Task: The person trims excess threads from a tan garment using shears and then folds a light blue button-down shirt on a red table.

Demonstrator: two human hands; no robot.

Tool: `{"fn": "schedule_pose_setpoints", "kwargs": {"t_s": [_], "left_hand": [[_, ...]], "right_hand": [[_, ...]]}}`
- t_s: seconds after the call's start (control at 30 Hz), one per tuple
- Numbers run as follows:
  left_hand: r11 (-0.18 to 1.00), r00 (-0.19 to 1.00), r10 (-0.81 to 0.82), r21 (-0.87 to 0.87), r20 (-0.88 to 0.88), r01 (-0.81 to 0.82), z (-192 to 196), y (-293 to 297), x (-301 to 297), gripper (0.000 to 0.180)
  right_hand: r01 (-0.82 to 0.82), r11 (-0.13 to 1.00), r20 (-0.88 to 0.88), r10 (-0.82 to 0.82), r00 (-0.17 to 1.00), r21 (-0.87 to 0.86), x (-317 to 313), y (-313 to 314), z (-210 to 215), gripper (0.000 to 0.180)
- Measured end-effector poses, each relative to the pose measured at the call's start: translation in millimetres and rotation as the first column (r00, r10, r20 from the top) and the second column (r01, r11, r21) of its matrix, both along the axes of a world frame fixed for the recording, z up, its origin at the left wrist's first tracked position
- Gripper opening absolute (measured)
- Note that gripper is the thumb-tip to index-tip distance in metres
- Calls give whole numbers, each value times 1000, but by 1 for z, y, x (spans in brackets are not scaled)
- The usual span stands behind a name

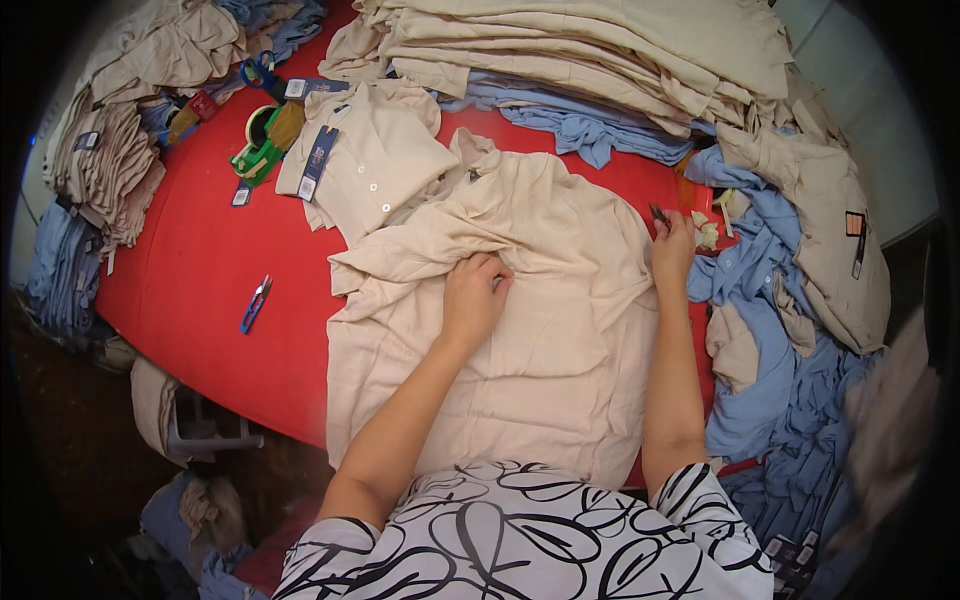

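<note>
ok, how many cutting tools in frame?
3: blue thread snips on the bare red table left of the beige shirt; blue-handled scissors top left; small snips in the right hand. Cloth piles may hide more.

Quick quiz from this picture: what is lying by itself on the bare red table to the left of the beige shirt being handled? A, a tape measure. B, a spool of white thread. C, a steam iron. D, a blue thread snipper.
D: a small blue thread snipper lies alone on the red table, left of the beige shirt that the left hand presses on.
</note>
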State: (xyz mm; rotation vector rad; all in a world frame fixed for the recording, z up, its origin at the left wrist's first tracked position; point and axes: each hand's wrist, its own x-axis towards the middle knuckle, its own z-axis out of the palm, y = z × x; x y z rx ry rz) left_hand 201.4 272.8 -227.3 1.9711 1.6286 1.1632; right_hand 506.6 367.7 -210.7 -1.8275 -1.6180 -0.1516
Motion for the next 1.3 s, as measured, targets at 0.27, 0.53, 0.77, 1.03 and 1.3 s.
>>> {"fn": "schedule_pose_setpoints", "kwargs": {"t_s": [0.27,0.53,0.77,1.03,1.3], "left_hand": [[917,939,101,-396,329,40,19,5,-16,15],[918,827,90,-368,555,147,15,4,-22,17],[906,888,85,-405,452,120,13,2,-25,19],[912,916,55,-393,397,115,25,1,-22,18],[986,981,71,-163,180,-42,10,-8,-18,10]], "right_hand": [[-770,618,-904,224,365,-158,-136,-81,16,26],[-725,641,-694,403,596,-250,-147,-84,8,27],[-701,649,-514,511,689,-295,-157,-88,24,25],[-694,650,-578,450,680,-310,-152,-83,21,24],[-716,690,-434,617,657,-104,-157,-55,10,19]]}}
